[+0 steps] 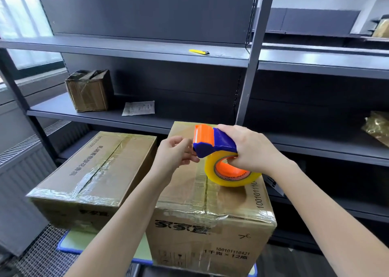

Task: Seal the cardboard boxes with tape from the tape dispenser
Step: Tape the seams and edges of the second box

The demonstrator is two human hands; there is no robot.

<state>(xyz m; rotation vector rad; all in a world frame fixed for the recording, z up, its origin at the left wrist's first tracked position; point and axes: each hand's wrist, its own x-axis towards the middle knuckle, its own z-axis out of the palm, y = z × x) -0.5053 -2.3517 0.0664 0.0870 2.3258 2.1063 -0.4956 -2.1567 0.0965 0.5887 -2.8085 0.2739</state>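
My right hand (250, 150) grips a blue and orange tape dispenser (212, 142) with a roll of clear yellowish tape (229, 176), held just above the taller cardboard box (210, 224). My left hand (176, 152) pinches at the dispenser's front edge, where the tape end comes out; the tape end itself is hard to make out. A lower, flatter cardboard box (94, 171) lies to the left. Both boxes carry shiny tape strips along their top seams and edges.
Dark metal shelving stands behind the boxes. A small taped box (89, 91) and a paper slip (139, 108) rest on the middle shelf, a yellow utility knife (199, 51) on the shelf above. Crumpled wrap (376, 127) lies far right. A blue-edged platform (88, 243) holds the boxes.
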